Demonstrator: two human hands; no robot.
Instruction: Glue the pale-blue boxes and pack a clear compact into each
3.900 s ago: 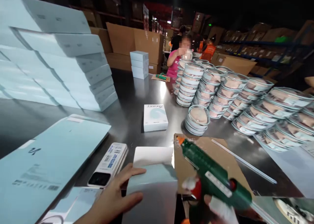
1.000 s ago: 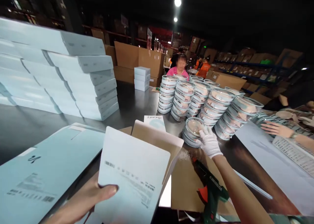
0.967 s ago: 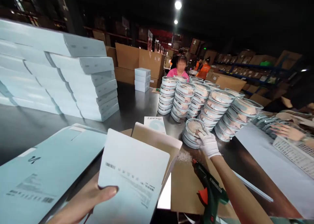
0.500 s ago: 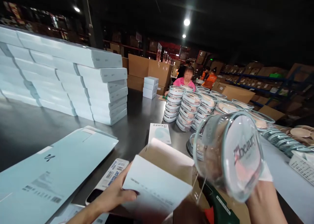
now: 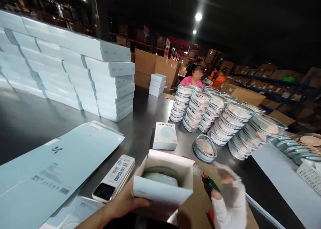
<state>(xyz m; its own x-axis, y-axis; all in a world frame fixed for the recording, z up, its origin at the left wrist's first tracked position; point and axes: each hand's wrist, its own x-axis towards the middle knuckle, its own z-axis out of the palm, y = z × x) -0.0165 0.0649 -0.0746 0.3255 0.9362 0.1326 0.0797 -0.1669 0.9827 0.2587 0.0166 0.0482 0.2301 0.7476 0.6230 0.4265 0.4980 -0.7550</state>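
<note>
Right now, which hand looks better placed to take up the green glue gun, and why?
Probably the right hand: it is close beside the green glue gun, though blur hides whether they touch. The left hand is occupied holding the open box.

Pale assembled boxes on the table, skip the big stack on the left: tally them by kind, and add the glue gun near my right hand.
Open box in the left hand: 1
Closed box lying alone: 1
Boxes in the small far stack: 3
Glue gun by the right hand: 1
Total: 6
</note>
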